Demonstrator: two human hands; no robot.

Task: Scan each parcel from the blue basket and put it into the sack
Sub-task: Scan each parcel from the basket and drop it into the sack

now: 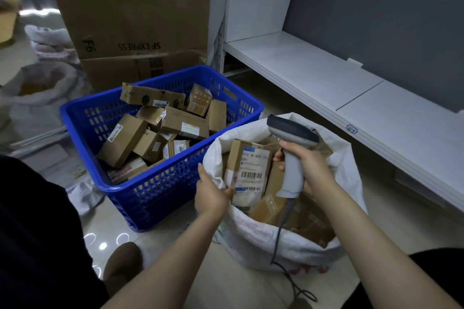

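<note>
Cardboard, brown and corrugated, makes up every parcel here, so each should handle as a light, stiff little box. It looks firm enough to pinch across two opposite faces and its bare board is dry, not slippery. A corner would likely crush under a hard squeeze, and the glossy tape and labels probably give less friction. The best hold, I judge, is across the short width, leaving the barcode label uncovered for the scanner (291,130). The nearest parcel (248,170) stands on end in the mouth of the white woven sack (288,246), which sits just right of the blue basket (155,198), on its nearer side. This parcel is an oblong box, and its upturned face carries a white shipping label with black barcodes and a blue strip. The left grip (212,192) is open at the sack's rim on the basket side, fingers straight, with the thumb at the parcel's lower corner. Whether it touches the box I cannot tell. The right grip (311,170), further right of the basket, is wrapped round the grey scanner's handle, and the cable (278,241) trails down across the sack. Inside the basket lie many more boxes (123,139), tumbled at angles, several showing labels, so much of the task seems left.
</note>
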